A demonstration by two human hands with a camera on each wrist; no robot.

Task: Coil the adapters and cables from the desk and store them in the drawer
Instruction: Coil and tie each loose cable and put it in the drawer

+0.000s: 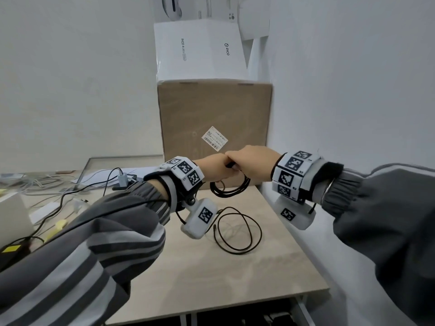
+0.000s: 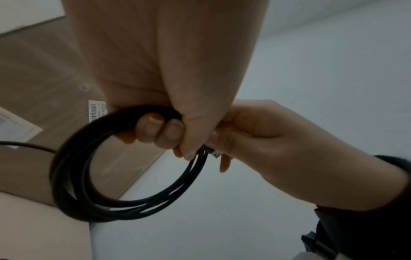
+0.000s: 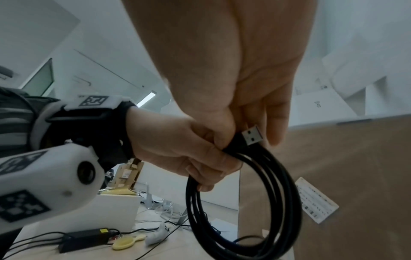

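Both hands meet in the air above the bench [image 1: 235,267], in front of a brown cardboard box [image 1: 214,118]. The left hand [image 1: 211,169] has its fingers curled tight round the top of a black cable [image 3: 244,202] that already hangs in several neat loops below the fist. The right hand [image 1: 251,163] pinches the same cable at its plug end [image 3: 252,135], thumb against fingers, with the metal plug sticking out just beside the left fist. By the look of it this cable is fully coiled, or nearly so, and only its end may need tucking in. Much is left: a second thin black cable [image 1: 237,229] lies loose and uncoiled on the bench below the hands, and farther to the left a power brick [image 3: 86,237] with its leads and a tangle of pale cables [image 1: 42,182] sit on the surface among other clutter. No drawer can be made out for certain in any view, so nothing seems to be stored yet, and the held coil has still to be put away.
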